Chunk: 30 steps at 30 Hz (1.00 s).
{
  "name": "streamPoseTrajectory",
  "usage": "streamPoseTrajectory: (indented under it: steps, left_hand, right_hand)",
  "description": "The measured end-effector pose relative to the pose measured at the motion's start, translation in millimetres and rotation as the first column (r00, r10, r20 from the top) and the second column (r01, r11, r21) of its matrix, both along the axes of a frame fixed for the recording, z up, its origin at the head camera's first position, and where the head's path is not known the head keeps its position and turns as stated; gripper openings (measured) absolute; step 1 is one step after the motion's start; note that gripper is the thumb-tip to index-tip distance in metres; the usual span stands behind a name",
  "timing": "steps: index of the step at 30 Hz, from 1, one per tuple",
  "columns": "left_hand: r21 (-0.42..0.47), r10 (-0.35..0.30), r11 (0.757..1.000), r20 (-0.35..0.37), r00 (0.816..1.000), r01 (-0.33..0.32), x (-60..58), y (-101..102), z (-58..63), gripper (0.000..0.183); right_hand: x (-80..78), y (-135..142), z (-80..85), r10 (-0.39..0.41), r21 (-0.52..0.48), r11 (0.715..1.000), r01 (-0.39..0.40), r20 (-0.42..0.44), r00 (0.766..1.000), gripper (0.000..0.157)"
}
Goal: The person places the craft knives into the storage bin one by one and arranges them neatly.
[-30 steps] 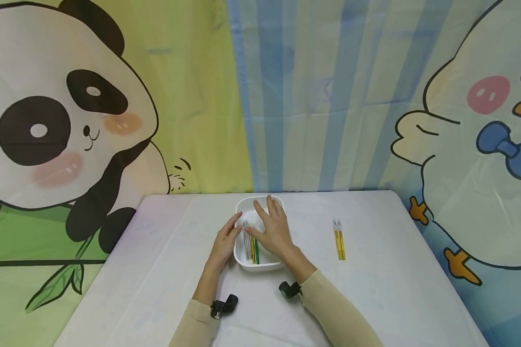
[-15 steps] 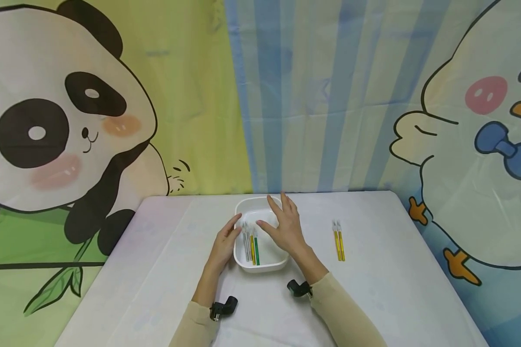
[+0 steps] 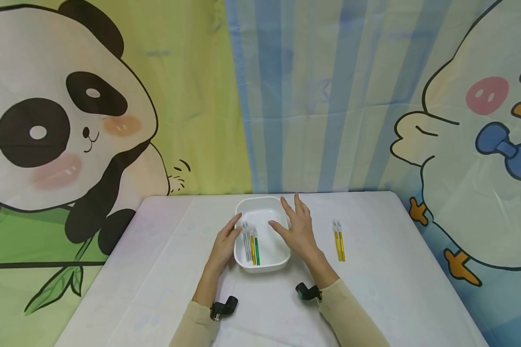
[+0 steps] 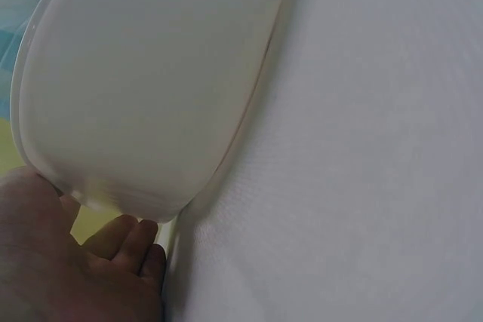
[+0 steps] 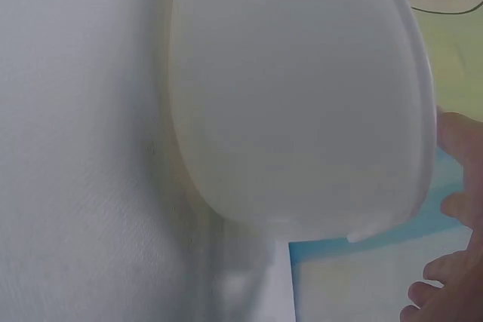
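Note:
A white square tray (image 3: pixel 274 262) stands on the table with several slim pens (image 3: pixel 252 248) inside: silver, yellow and green, with clear upper ends. My left hand (image 3: pixel 223 245) holds the tray's left side. In the left wrist view, that hand (image 4: pixel 83 262) has its thumb at the rim and fingers against the outer wall. Over the tray's right rim is my right hand (image 3: pixel 299 232), fingers spread and nothing in them. The right wrist view shows the right hand (image 5: pixel 460 254) partly, at the frame's edge beside the tray wall (image 5: pixel 302 111).
Two yellow pens (image 3: pixel 339 243) lie side by side on the white table (image 3: pixel 386 270), to the right of the tray. Behind the table hang a striped curtain (image 3: pixel 308 120) and a panda print (image 3: pixel 69 120); a duck print (image 3: pixel 473 193) is at the right.
My right hand has moved right, from above the pens in the tray to its right rim, baring more of the tray's inside. The left hand stays at the tray's left side.

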<state>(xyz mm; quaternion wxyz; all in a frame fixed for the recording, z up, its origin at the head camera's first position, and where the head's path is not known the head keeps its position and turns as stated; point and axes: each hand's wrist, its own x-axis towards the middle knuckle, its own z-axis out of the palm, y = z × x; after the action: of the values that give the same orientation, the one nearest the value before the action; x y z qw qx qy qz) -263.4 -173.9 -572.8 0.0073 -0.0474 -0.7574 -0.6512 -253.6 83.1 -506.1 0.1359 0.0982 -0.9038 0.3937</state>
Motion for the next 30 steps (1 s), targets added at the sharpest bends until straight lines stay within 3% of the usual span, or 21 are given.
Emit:
streamPoseTrajectory:
  steps: [9, 18, 30]
  left_hand:
    - [0.003, -0.004, 1.000, 0.053, 0.999, 0.004, -1.8, -1, 1.1, 0.048]
    - [-0.002, 0.018, 1.000, -0.010, 1.000, -0.018, 1.7, 0, 1.7, 0.044]
    - [-0.007, 0.011, 1.000, -0.006, 1.000, -0.011, 1.7, 1, 2.6, 0.046]
  right_hand:
    - [-0.9, 12, -7.3, -0.016, -0.007, 1.000, 0.016, 0.029, 0.999, 0.085]
    - [-1.5, 19, -8.6, -0.022, -0.023, 0.999, 0.022, 0.028, 0.999, 0.085]
    - [-7.0, 37, -12.9, -0.058, -0.035, 0.998, 0.060, 0.032, 0.998, 0.081]
